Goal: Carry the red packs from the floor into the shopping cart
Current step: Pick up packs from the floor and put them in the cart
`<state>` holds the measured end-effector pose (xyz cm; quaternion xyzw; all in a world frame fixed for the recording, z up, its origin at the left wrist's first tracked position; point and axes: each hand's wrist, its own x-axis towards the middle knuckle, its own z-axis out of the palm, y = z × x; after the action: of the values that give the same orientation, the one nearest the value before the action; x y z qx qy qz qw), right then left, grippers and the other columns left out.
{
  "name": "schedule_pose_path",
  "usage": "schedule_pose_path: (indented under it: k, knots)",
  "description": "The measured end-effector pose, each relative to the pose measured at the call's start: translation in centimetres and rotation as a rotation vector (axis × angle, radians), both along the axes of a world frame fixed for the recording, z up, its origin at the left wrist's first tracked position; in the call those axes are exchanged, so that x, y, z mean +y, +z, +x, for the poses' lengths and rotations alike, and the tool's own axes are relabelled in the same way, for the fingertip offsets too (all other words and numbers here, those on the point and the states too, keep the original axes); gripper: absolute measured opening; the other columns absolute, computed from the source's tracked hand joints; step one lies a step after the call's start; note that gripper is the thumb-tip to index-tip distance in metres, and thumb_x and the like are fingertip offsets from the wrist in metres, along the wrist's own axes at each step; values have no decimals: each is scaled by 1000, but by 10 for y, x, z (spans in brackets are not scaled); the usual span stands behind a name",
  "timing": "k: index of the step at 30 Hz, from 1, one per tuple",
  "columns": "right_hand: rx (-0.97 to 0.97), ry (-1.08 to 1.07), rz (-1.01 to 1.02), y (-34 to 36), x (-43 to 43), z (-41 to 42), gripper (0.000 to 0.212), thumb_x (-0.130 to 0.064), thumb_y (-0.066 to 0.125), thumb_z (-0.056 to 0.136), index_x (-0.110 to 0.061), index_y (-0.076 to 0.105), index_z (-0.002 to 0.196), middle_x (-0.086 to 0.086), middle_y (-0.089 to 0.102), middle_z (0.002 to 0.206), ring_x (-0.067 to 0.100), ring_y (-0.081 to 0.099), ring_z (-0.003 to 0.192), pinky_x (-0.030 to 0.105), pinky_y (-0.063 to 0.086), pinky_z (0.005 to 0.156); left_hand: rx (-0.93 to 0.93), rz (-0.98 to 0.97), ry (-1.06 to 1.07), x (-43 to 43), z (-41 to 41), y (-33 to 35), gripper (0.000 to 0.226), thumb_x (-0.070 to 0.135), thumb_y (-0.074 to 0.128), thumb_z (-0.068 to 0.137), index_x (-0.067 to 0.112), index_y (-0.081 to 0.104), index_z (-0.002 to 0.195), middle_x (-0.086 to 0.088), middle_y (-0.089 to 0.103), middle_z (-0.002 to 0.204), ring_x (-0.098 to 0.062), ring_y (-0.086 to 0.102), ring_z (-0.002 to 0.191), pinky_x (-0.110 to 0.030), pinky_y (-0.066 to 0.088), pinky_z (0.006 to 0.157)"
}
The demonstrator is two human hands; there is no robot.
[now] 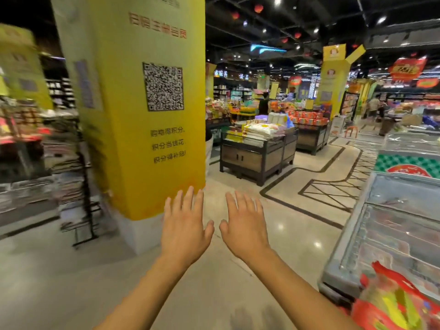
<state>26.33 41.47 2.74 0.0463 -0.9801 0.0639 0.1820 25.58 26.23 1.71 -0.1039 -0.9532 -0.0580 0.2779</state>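
Left hand [184, 225] and right hand [245, 226] held out side by side above the pale polished floor [71, 282], fingers straight and spread wide, gripping nothing. Low at the far right, a blurred glossy red plastic pack [395, 303] with yellow-green print, just beside the near end of the glass-topped chest freezer [392, 222]; support hidden.

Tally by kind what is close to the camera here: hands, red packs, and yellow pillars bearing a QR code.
Hands: 2, left hand and right hand, both flat and empty
Red packs: 1, the red pack, blurred in the lower right corner
Yellow QR pillars: 1, the yellow pillar just beyond the hands
Total: 4
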Motion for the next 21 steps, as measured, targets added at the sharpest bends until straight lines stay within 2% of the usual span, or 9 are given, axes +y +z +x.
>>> schedule_pose_path:
  k: [6, 12, 15, 17, 21]
  knots:
    - [9, 262, -7, -4, -92, -63, 73, -42, 43, 105, -18, 10, 165, 10, 9, 173, 29, 8, 159, 49, 5, 127, -30, -10, 252, -89, -21, 0, 84, 59, 43, 89, 14, 36, 160, -14, 36, 166, -37, 33, 152, -58, 27, 124]
    - [-35, 521, -7, -9, -178, -122, 74, -42, 43, 104, -18, 8, 165, 11, 8, 173, 29, 7, 159, 50, 5, 127, -95, -6, 550, -164, -43, -8, 83, 56, 56, 94, 14, 32, 162, -13, 32, 167, -38, 30, 154, -56, 24, 125]
    - [-37, 633, -23, -11, -213, -140, 72, -41, 44, 104, -19, 11, 165, 10, 10, 173, 28, 8, 159, 50, 5, 127, -100, -7, 665, -188, -42, -8, 81, 53, 55, 87, 11, 45, 155, -18, 47, 158, -42, 46, 144, -61, 38, 116]
    - [-65, 715, -10, -15, -241, -150, 73, -42, 43, 104, -19, 10, 165, 10, 9, 173, 28, 6, 159, 50, 4, 127, -121, 3, 754, -207, -38, -10, 81, 53, 55, 83, 8, 50, 150, -19, 53, 152, -43, 52, 138, -62, 42, 112]
    - [-108, 922, -10, -23, -297, -148, 74, -42, 44, 104, -18, 9, 165, 10, 8, 173, 27, 5, 159, 49, 2, 127, -151, 22, 964, -240, -10, -16, 80, 55, 49, 89, 10, 43, 155, -17, 43, 160, -42, 42, 147, -60, 32, 121]
